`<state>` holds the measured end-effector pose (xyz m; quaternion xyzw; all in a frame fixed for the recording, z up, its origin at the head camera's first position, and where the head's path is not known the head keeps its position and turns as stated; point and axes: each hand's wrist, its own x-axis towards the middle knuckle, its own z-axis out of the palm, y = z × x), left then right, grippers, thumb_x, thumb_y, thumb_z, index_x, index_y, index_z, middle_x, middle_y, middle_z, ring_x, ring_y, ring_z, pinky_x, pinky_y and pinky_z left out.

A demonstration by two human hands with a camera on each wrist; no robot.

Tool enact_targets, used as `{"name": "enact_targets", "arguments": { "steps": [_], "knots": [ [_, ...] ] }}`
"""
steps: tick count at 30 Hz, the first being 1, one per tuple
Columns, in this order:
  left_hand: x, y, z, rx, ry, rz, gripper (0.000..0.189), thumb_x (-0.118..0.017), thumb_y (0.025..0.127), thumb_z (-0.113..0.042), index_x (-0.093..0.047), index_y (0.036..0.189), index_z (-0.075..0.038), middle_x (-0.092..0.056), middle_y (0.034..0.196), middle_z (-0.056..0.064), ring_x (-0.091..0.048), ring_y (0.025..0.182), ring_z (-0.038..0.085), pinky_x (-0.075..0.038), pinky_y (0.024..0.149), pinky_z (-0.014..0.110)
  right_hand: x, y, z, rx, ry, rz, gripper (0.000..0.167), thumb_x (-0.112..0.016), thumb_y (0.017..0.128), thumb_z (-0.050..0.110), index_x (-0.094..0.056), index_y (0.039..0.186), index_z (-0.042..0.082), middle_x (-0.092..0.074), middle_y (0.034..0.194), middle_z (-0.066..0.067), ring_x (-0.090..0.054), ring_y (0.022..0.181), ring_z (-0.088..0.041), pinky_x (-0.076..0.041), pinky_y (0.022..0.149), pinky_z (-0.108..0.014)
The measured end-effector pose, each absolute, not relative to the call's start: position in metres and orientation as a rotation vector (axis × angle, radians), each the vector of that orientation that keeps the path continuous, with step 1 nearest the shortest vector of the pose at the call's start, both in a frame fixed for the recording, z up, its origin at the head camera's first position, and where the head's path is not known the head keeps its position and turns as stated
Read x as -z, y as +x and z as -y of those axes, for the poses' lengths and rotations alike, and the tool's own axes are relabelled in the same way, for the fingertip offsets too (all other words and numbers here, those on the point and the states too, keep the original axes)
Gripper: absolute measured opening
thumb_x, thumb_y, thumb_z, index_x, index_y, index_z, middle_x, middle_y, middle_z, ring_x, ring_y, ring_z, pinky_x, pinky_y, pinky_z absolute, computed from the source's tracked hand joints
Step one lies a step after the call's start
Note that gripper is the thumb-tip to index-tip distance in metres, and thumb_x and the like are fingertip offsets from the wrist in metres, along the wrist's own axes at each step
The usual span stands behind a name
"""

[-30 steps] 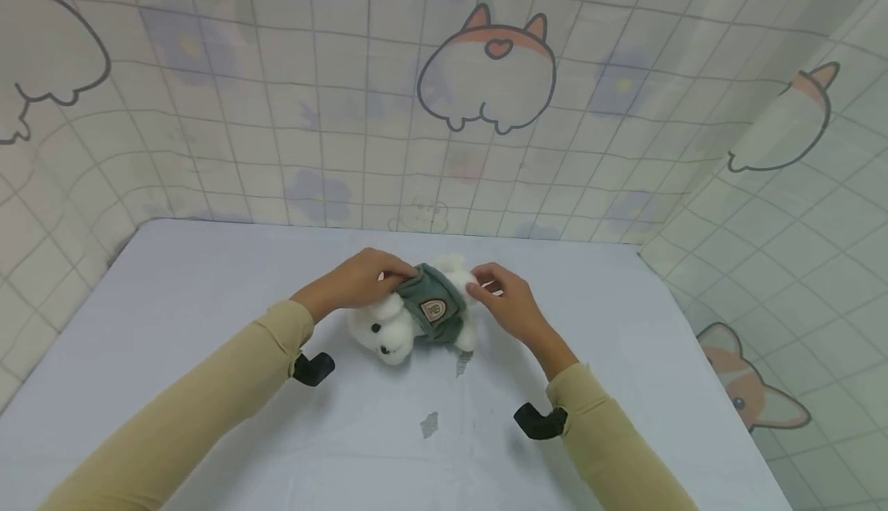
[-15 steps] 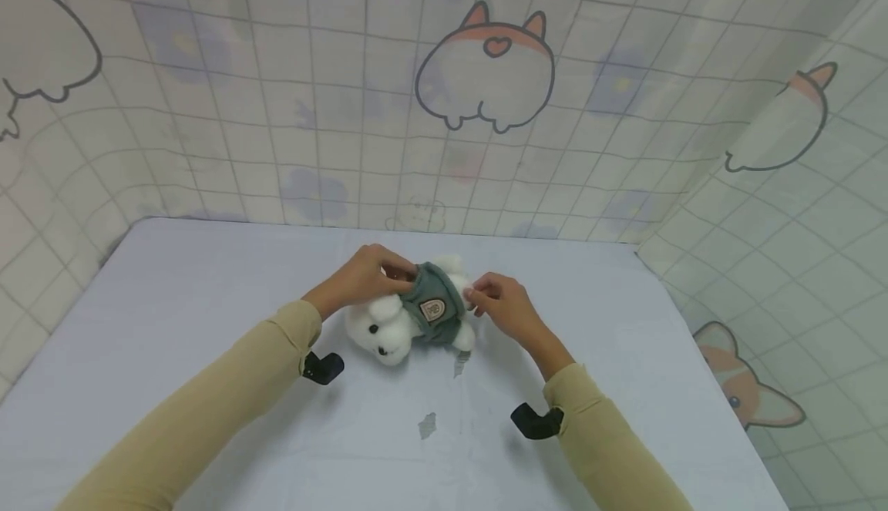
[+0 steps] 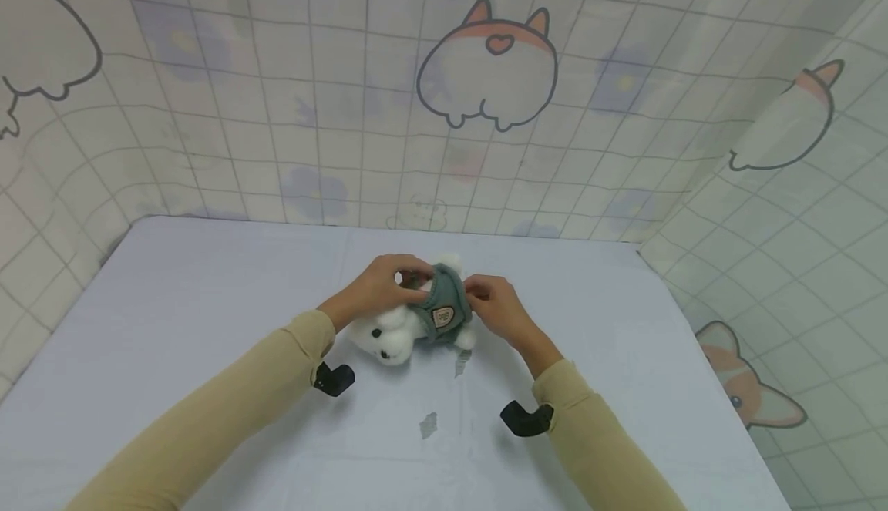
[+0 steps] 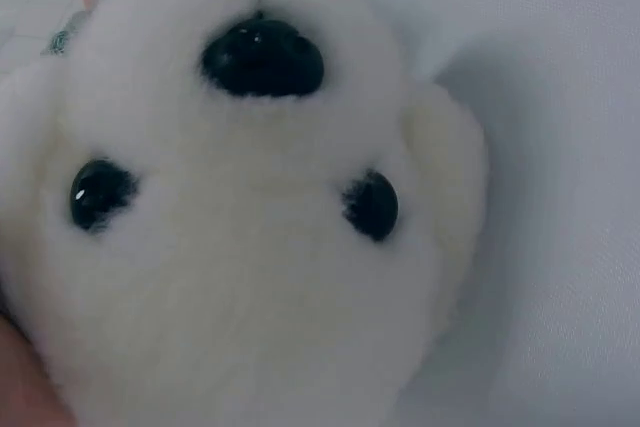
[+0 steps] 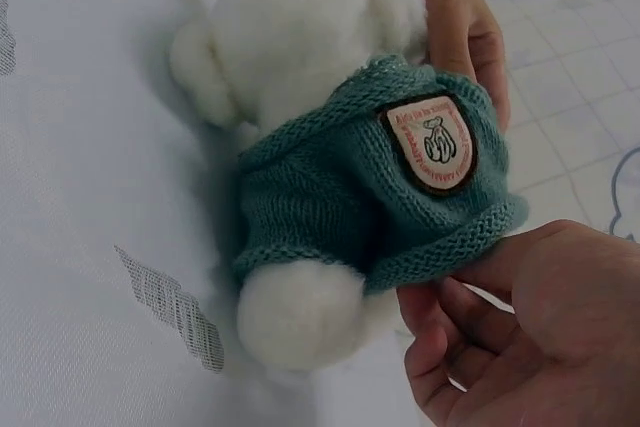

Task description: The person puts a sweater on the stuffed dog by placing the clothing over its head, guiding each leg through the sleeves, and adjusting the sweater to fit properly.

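A white plush dog [image 3: 395, 337] lies on its side on the table, head to the left. It wears a green knitted sweater [image 3: 447, 299] with a shield-shaped badge [image 5: 432, 144]. My left hand [image 3: 385, 284] is above the dog's neck and grips the sweater's upper edge with thumb and fingers. At the lower hem, my right hand [image 3: 498, 307] pinches the knit; in the right wrist view its fingers are curled beneath the hem. The dog's face [image 4: 240, 167] fills the left wrist view, where little of my left hand shows.
A pale table [image 3: 277, 449] carries the toy, with grey patches [image 3: 428, 425] on its surface. Behind and at the sides hangs a gridded curtain [image 3: 388, 164] printed with corgis. Black wrist mounts [image 3: 527, 420] stick out below both sleeves.
My left hand has moved right along the dog, and the sweater has shifted toward its legs. My right hand has come from the dog's leg to the sweater's hem.
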<state>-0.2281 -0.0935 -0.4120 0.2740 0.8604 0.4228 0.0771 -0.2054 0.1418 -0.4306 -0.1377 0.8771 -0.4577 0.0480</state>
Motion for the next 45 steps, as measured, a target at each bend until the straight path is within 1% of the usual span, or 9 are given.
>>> {"name": "enact_targets", "arguments": {
  "steps": [4, 7, 13, 20, 26, 32, 36, 40, 45],
  "knots": [
    [0.414, -0.227, 0.091, -1.277, 0.82, -2.566, 0.037, -0.073, 0.087, -0.02, -0.065, 0.123, -0.014, -0.066, 0.111, 0.003, -0.053, 0.09, 0.018, -0.044, 0.077, 0.03, 0.431, -0.206, -0.139, 1.419, -0.541, -2.663, 0.016, -0.057, 0.093, 0.003, -0.07, 0.102, 0.002, -0.073, 0.103, -0.014, -0.068, 0.102, -0.028, -0.054, 0.093, -0.043],
    [0.414, -0.226, 0.091, -1.271, 0.836, -2.565, 0.04, -0.072, 0.088, -0.022, -0.063, 0.125, -0.015, -0.065, 0.119, 0.002, -0.052, 0.093, 0.019, -0.044, 0.08, 0.03, 0.43, -0.206, -0.136, 1.438, -0.598, -2.643, 0.018, -0.056, 0.093, 0.003, -0.07, 0.103, 0.002, -0.073, 0.102, -0.014, -0.068, 0.096, -0.025, -0.054, 0.09, -0.041],
    [0.416, -0.23, 0.09, -1.23, 0.873, -2.564, 0.043, -0.07, 0.089, -0.024, -0.059, 0.13, -0.015, -0.062, 0.126, 0.003, -0.051, 0.095, 0.02, -0.045, 0.085, 0.034, 0.427, -0.206, -0.13, 1.498, -0.504, -2.591, 0.02, -0.055, 0.091, 0.0, -0.069, 0.105, 0.004, -0.072, 0.101, -0.01, -0.065, 0.092, -0.014, -0.053, 0.09, -0.038],
    [0.416, -0.233, 0.09, -1.185, 0.862, -2.525, 0.048, -0.069, 0.09, -0.029, -0.055, 0.135, -0.021, -0.056, 0.139, 0.004, -0.055, 0.12, 0.021, -0.048, 0.099, 0.041, 0.431, -0.205, -0.121, 1.675, -0.333, -2.532, 0.02, -0.058, 0.094, 0.006, -0.07, 0.11, 0.008, -0.07, 0.109, -0.009, -0.064, 0.102, -0.018, -0.052, 0.092, -0.037],
    [0.414, -0.234, 0.09, -1.155, 0.887, -2.516, 0.042, -0.068, 0.091, -0.026, -0.054, 0.13, -0.023, -0.058, 0.133, 0.003, -0.057, 0.113, 0.02, -0.05, 0.094, 0.039, 0.44, -0.206, -0.111, 1.883, -0.057, -2.354, 0.016, -0.059, 0.094, 0.009, -0.068, 0.107, 0.005, -0.069, 0.109, -0.01, -0.062, 0.104, -0.016, -0.051, 0.093, -0.032],
    [0.412, -0.235, 0.086, -1.193, 0.843, -2.571, 0.039, -0.071, 0.083, -0.016, -0.048, 0.114, -0.018, -0.063, 0.111, 0.006, -0.061, 0.096, 0.02, -0.053, 0.082, 0.036, 0.438, -0.203, -0.109, 1.959, -0.037, -2.173, 0.03, -0.056, 0.096, 0.016, -0.062, 0.125, 0.006, -0.064, 0.125, -0.008, -0.057, 0.117, -0.016, -0.046, 0.103, -0.034],
    [0.41, -0.232, 0.084, -1.226, 0.841, -2.606, 0.038, -0.069, 0.087, -0.017, -0.047, 0.119, -0.016, -0.065, 0.107, 0.009, -0.059, 0.091, 0.02, -0.05, 0.079, 0.033, 0.435, -0.198, -0.116, 2.035, -0.026, -2.082, 0.03, -0.047, 0.1, 0.019, -0.061, 0.117, 0.0, -0.063, 0.11, -0.002, -0.058, 0.104, -0.012, -0.049, 0.095, -0.03],
    [0.408, -0.231, 0.084, -1.285, 0.844, -2.605, 0.036, -0.063, 0.094, -0.028, -0.049, 0.126, -0.019, -0.068, 0.11, 0.006, -0.062, 0.095, 0.017, -0.052, 0.083, 0.033, 0.437, -0.195, -0.123, 2.057, -0.021, -2.072, 0.035, -0.045, 0.102, 0.031, -0.062, 0.108, 0.002, -0.06, 0.098, 0.003, -0.057, 0.095, -0.01, -0.049, 0.088, -0.027],
    [0.404, -0.232, 0.087, -1.34, 0.829, -2.607, 0.031, -0.06, 0.096, -0.03, -0.056, 0.123, -0.016, -0.064, 0.117, 0.004, -0.065, 0.103, 0.018, -0.055, 0.089, 0.034, 0.438, -0.195, -0.127, 1.996, -0.049, -2.191, 0.032, -0.054, 0.099, 0.033, -0.06, 0.109, 0.004, -0.06, 0.107, 0.001, -0.055, 0.101, -0.01, -0.05, 0.089, -0.028]
  ]
}}
